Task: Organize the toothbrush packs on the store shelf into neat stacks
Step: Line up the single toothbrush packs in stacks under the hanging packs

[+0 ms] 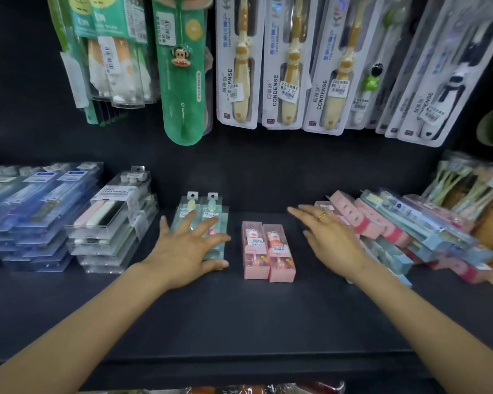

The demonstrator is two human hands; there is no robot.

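**Squaring the Green Packs, With the Loose Pile Next**

While the left hand lies flat with fingers spread on the pale green toothbrush packs, the right hand reaches, fingers straight and slightly apart, toward the jumbled pink and blue packs at the shelf's right end; whether it already touches them I cannot tell. Neither hand pinches or grips anything.

The green packs sit side by side near the back wall of the shelf, left of its middle. Just beside them, at the middle, two pink boxed packs lie parallel and touching each other. Toward the left end stand a clear-cased stack and a taller blue stack, both fairly even. Above, hanging carded toothbrushes cover the back panel.

The step in hand looks like steadying the green pair while fetching the next pack from the loose pile. To do it well, the left palm should press lightly and nudge the green packs until their front edges line up with the pink boxes. The right hand would do best to take the topmost pink pack from the heap, not one from underneath, since the pile leans toward the front edge and could slide. Like should go on like, edges flush, labels facing the same way.
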